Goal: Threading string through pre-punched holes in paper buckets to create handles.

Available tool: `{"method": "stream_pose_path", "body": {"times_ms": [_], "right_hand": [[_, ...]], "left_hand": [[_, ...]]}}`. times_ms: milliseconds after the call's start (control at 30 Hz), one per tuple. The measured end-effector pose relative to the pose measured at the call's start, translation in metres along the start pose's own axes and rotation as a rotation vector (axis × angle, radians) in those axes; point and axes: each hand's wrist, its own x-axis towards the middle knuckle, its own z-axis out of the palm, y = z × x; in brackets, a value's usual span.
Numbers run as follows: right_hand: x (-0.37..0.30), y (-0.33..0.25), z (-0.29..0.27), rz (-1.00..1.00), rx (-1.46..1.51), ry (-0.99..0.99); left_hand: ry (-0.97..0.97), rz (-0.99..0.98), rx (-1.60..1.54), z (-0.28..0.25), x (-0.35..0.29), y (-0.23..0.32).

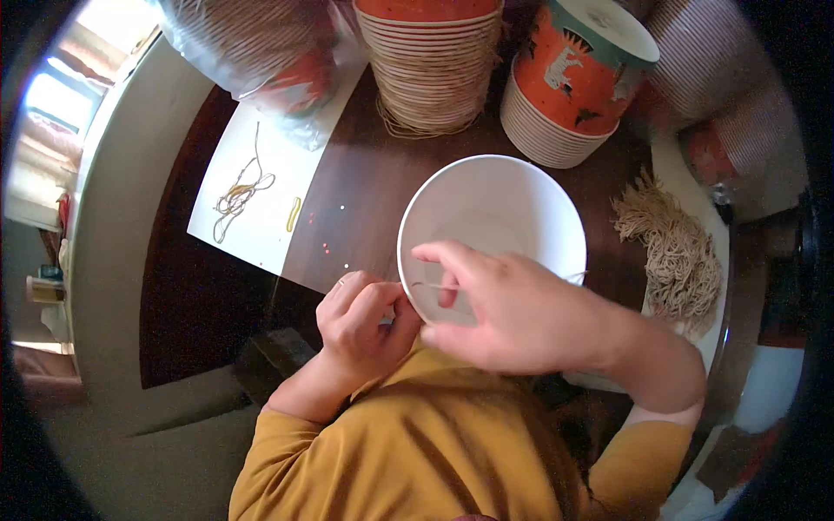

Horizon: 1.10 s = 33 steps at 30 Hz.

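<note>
A white paper bucket (495,195) stands close to my body, its open mouth facing up. My left hand (365,321) is closed against the near left of its rim; what its fingers pinch is hidden. Over the near part of the opening is my right hand (512,313), slightly blurred, with thumb and forefinger spread apart. A short piece of thin pale cord (426,285) shows inside the rim beside the right fingers. More cord pokes out at the bucket's right edge.
Behind stand a stack of buckets with cord handles (430,74), an orange-and-green printed stack (565,95) and a plastic-wrapped stack (261,52). A bundle of beige cords (673,252) lies right. Tangled cord (241,200) and a yellow strip (294,214) rest on white paper (269,234).
</note>
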Motion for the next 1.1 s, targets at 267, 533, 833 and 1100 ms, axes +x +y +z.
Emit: {"method": "stream_pose_path", "body": {"times_ms": [267,533,833,1100], "right_hand": [[-0.035,-0.004,0.007,0.004,-0.412,0.171],[-0.036,0.003,0.008,-0.06,-0.838,0.583],[-0.039,0.014,0.079,-0.215,-0.325,0.775],[-0.043,0.02,0.086,-0.302,-0.463,0.597]], "left_hand": [[-0.051,-0.307,-0.623,-0.018,-0.01,-0.014],[-0.161,-0.219,-1.125,-0.01,0.013,-0.009],[-0.134,0.141,-0.501,0.006,0.021,0.001],[-0.055,0.655,-0.141,0.004,0.016,-0.017]]}}
